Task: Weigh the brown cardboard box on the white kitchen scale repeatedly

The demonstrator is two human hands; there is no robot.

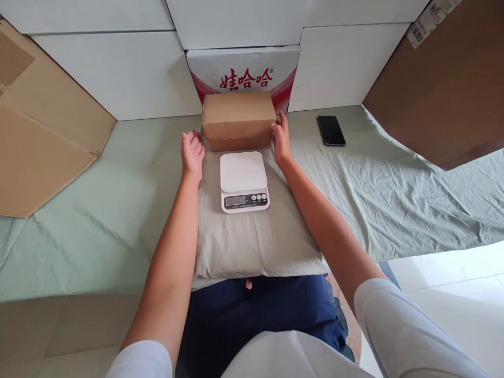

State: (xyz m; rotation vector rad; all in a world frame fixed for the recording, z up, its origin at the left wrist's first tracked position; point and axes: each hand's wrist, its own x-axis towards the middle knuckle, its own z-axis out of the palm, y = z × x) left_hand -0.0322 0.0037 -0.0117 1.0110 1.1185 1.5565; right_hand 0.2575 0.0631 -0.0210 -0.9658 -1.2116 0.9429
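A brown cardboard box [240,121] lies lengthwise behind a white kitchen scale [243,172]. Just left of the box, my left hand [192,152] is turned partly palm up with loosely curled fingers and nothing in it. At the box's right end, my right hand [281,139] has its fingers stretched along the side and seems to touch the near right corner. Neither hand grips the box. The scale sits between my forearms, its dark display and round buttons facing me, with its platform bare.
Behind the box stands a white and red carton [244,68] with red lettering, against white panels [114,73]. A black phone [331,130] lies to the right on the green cloth [315,210]. Large cardboard pieces [43,131] flank the left side, and another brown carton [441,94] the right.
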